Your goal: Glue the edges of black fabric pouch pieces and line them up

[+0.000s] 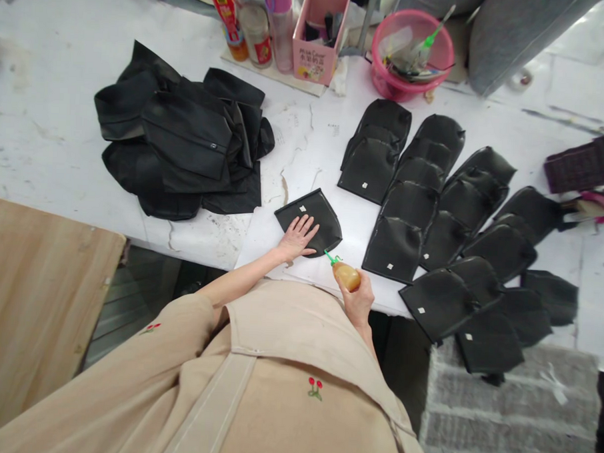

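A black leather-like piece (327,221) with one rounded end and a small white tag lies on the white table in front of me. My left hand (297,240) rests flat on it with the fingers spread. In my right hand (359,299) is a squeeze bottle (347,276) of amber liquid, tilted, its green nozzle pointing at the near right edge of the piece. The nozzle tip is at or very close to that edge; whether it touches I cannot tell.
Rows of similar black pieces (403,211) overlap on the right. A heap of black pieces (186,138) lies at the left. Along the back stand a pink box (316,63), several bottles and a pink basket (395,90) of tools. A wooden board (33,295) is at lower left.
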A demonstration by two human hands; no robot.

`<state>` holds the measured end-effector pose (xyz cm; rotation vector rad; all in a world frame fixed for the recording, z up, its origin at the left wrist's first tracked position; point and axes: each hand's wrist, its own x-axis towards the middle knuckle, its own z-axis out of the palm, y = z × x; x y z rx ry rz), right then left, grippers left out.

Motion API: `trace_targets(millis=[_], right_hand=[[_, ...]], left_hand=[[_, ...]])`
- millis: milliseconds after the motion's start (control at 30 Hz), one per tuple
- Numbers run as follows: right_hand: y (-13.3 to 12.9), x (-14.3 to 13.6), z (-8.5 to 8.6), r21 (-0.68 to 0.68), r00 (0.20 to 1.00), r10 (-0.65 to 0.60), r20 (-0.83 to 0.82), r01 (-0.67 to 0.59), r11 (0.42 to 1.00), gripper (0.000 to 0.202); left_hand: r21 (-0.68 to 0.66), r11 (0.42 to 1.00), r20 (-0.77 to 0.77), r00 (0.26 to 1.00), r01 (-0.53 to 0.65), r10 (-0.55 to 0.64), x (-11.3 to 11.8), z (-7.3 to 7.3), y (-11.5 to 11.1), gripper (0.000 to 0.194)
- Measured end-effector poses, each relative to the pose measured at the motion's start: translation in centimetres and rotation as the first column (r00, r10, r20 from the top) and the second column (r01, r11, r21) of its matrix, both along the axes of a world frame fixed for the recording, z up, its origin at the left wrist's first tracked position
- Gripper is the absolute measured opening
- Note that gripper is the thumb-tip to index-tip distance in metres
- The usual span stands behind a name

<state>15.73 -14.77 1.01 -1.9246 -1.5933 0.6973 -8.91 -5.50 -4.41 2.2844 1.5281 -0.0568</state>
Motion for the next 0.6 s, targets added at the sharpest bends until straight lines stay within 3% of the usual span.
trace_targets(millis=[300, 600], right_hand=[[-0.5, -0.2, -0.4, -0.011, 0.998, 0.059, -0.009, -0.059, 0.998, 0.052], [-0.3, -0.4, -0.5, -0.003, 1.000, 0.004, -0.014, -0.004, 1.000, 0.057]], left_hand=[[0.004, 0.997, 0.002, 0.997, -0.079, 0.079, 1.0, -0.9, -0.2, 0.081], [-0.018, 1.000, 0.003, 1.000, 0.024, -0.024, -0.4, 0.5, 0.5, 0.078]])
